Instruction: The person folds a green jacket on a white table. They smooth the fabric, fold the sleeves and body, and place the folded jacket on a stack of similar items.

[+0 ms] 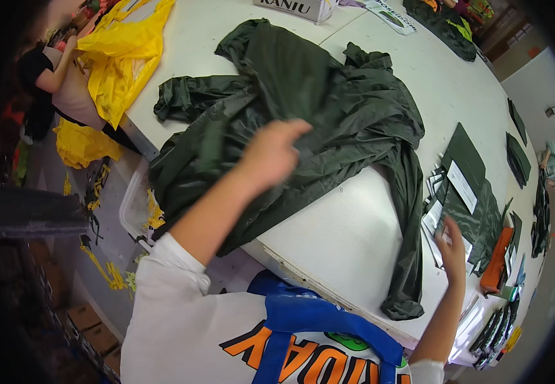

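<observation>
A dark green raincoat-like garment (354, 134) of thin, shiny fabric lies crumpled across the white table, one sleeve hanging toward me on the right. Over its middle is my left hand (271, 153), smeared by motion; whether its fingers grip the fabric cannot be made out. To the right, my right hand (453, 249) is raised beside a stack of white paper slips (432, 221), its fingers apart and nothing seen in them. Just beyond that hand lies a folded dark green piece (463, 153) with a white label (462, 187) on it.
An orange pouch-like item (496, 259) and several dark packets (498, 329) lie along the right side of the table (348, 224). A printed box (293, 9) stands at the far edge. At far left a person handles yellow fabric (124, 57); a white basket (135, 198) sits below the table edge.
</observation>
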{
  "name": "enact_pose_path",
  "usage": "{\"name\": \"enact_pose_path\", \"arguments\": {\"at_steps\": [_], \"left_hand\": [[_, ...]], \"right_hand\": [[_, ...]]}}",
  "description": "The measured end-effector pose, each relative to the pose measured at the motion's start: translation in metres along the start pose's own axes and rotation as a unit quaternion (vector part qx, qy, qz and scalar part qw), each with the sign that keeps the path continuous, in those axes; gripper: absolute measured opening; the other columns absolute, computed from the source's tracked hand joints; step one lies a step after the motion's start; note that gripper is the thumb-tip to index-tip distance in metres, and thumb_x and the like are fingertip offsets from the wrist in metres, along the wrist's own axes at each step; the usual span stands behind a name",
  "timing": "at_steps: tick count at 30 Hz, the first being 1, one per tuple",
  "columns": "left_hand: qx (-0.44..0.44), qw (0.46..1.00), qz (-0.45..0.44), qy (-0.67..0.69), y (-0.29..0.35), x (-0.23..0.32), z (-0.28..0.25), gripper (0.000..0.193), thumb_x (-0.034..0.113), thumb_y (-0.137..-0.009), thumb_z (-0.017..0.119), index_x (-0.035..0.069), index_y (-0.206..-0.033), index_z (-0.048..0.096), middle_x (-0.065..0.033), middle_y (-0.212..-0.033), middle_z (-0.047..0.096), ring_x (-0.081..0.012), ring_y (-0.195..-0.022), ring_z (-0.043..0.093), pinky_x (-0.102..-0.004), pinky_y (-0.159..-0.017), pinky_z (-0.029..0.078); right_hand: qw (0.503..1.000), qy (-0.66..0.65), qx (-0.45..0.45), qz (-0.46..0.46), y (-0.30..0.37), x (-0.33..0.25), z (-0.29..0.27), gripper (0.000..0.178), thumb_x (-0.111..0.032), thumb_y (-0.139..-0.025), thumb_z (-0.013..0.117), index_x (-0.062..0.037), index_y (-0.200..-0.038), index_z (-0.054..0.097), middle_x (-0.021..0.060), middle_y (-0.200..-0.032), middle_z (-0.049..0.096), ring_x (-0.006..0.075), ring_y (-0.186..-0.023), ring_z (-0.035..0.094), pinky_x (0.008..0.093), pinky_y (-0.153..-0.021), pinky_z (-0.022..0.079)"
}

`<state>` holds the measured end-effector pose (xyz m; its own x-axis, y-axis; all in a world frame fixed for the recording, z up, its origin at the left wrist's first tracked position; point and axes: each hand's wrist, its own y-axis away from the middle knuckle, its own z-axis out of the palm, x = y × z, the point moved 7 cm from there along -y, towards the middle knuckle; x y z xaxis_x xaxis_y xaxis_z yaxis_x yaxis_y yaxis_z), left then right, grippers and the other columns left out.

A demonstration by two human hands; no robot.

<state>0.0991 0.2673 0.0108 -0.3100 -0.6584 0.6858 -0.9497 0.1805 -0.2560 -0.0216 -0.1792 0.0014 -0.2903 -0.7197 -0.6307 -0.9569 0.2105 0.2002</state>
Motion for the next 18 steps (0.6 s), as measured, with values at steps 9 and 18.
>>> {"name": "enact_pose_path", "arguments": {"at_steps": [9, 18], "left_hand": [[-0.389, 0.909, 0.145, 0.017, 0.165, 0.113, 0.22, 0.055, 0.006, -0.082, 0.048, 0.004, -0.136, 0.038, -0.0162, -0.097, 0.056, -0.0332, -0.086, 0.059, -0.0417, -0.075, 0.049], [0.206, 0.968, -0.127, 0.074, 0.169, -0.021, -0.032, 0.04, 0.002, -0.075, 0.064, 0.003, -0.114, 0.055, -0.0145, -0.119, 0.056, -0.0268, -0.105, 0.055, -0.0349, -0.084, 0.046]], "right_hand": [[0.905, 0.346, 0.054, -0.241, -0.089, -0.275, 0.205, 0.108, -0.046, -0.067, 0.078, -0.0119, -0.148, 0.015, 0.0243, -0.149, 0.018, 0.0441, -0.131, 0.03, 0.0618, -0.101, 0.03], [0.897, -0.401, 0.08, -0.168, -0.095, -0.13, -0.047, 0.051, -0.005, -0.074, 0.045, 0.0034, -0.124, 0.054, 0.0159, -0.115, 0.062, 0.0254, -0.098, 0.062, 0.037, -0.087, 0.051]]}}
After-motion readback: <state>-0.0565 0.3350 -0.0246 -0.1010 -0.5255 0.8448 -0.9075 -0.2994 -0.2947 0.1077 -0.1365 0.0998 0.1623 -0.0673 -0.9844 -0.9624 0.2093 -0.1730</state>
